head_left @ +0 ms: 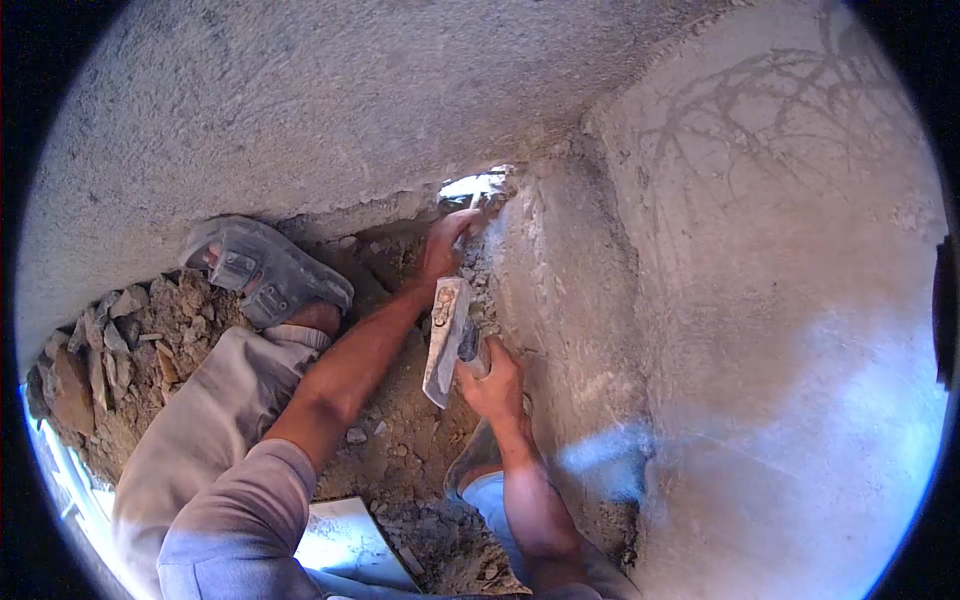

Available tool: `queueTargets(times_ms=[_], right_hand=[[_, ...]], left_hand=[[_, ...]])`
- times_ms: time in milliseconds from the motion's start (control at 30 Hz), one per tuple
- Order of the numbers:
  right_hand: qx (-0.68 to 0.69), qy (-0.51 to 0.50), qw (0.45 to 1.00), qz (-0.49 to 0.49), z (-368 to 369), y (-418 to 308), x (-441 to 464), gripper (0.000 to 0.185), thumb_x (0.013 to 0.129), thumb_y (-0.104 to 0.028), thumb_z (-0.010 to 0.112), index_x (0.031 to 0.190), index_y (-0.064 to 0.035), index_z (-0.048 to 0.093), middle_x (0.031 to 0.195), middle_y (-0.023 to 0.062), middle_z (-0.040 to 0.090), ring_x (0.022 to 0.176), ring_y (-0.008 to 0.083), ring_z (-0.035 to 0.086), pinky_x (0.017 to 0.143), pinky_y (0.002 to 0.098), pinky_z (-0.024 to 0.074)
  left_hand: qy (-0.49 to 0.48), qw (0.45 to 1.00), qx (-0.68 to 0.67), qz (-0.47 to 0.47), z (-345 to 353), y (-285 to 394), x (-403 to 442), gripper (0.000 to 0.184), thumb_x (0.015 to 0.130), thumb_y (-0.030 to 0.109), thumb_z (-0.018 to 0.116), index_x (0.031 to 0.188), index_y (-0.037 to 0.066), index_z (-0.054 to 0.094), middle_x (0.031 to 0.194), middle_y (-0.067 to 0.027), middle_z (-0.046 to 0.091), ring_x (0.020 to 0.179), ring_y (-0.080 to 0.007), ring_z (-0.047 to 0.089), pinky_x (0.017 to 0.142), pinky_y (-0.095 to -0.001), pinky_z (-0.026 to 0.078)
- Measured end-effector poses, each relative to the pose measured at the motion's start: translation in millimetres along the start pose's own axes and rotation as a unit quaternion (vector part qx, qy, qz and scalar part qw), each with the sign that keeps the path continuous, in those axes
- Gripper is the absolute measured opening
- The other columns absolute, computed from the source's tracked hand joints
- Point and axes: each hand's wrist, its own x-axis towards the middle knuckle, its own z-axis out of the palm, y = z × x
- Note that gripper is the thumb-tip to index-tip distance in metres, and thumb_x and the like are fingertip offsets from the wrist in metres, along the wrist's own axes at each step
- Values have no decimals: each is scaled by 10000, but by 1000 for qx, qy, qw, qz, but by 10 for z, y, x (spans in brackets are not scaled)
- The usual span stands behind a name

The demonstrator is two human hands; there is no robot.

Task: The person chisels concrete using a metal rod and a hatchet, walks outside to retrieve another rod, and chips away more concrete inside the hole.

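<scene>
My left hand is closed around a thin pale rod, perhaps a chisel, at the bright hole low in the wall corner. Most of the rod is hidden by my fingers or lost in the glare. My right hand grips the short, dark-wrapped handle of a mason's hammer. Its long, worn, flat head stands just below my left wrist, apart from it. Broken rubble lies between the hammer and the hole, along the foot of the wall.
Rough plastered walls rise ahead and at the right. A heap of stones and soil lies left, beside my sandalled foot. A white flat panel rests on the dirt near my body.
</scene>
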Motion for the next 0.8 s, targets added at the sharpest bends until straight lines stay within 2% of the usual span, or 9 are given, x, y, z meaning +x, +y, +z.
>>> queueTargets(times_ms=[67,233,400,467,600,667,700,767,800], right_hand=[[-21,8,1000,2,25,24,-10,337,679,-175,698,891,52,565,789,256,599,768,436,601,663,448,474],[-21,11,999,23,72,123,-1,331,683,-181,701,868,52,557,788,254,600,777,438,600,659,450,476],[-77,13,996,44,58,154,109,308,683,-182,703,839,40,556,767,241,596,758,434,598,644,448,477],[-49,13,993,-105,-37,-58,151,278,694,-160,686,857,24,556,724,227,585,735,440,586,636,453,476],[70,-4,970,-231,-21,7,419,257,702,-123,655,894,12,551,728,226,582,732,452,571,652,468,475],[-162,30,985,-60,80,454,612,258,703,-91,628,926,12,546,734,232,587,737,452,575,675,474,473],[-165,33,984,-62,31,406,613,258,703,-91,628,926,12,546,734,232,587,737,452,575,675,474,473],[-167,-16,977,132,-35,157,696,261,700,-94,634,922,12,549,757,241,592,745,452,578,689,468,473],[-168,-20,977,131,-57,13,660,261,700,-94,634,922,12,549,757,241,592,745,452,578,689,468,473]], left_hand=[[-18,999,-18,-31,45,28,45,565,643,-97,589,1192,28,547,1162,-160,587,1122,-285,544,969,-360,401],[18,999,33,32,56,-88,171,411,752,-37,554,1160,16,562,1114,-188,595,1044,-331,571,880,-370,451],[11,999,51,4,116,-124,314,374,771,34,606,1144,29,569,1089,-178,597,1025,-320,574,873,-366,448],[-2,999,53,-6,119,-144,302,359,796,92,630,1146,37,568,1086,-166,600,1026,-312,572,890,-361,438],[-22,998,57,33,108,-255,310,355,765,97,639,1108,36,572,1041,-148,591,981,-297,575,854,-358,446],[-23,996,62,52,104,-240,336,363,748,93,643,1100,39,572,1042,-139,585,971,-290,574,842,-353,449],[-46,995,68,52,105,-223,333,350,722,63,620,1068,36,578,994,-145,579,937,-309,576,807,-357,463],[-51,993,63,84,139,-309,386,326,697,66,596,1021,39,576,915,-145,558,861,-327,571,742,-354,475],[-48,994,65,80,135,-334,407,326,697,66,596,1021,39,576,915,-145,558,861,-327,571,742,-354,475]])
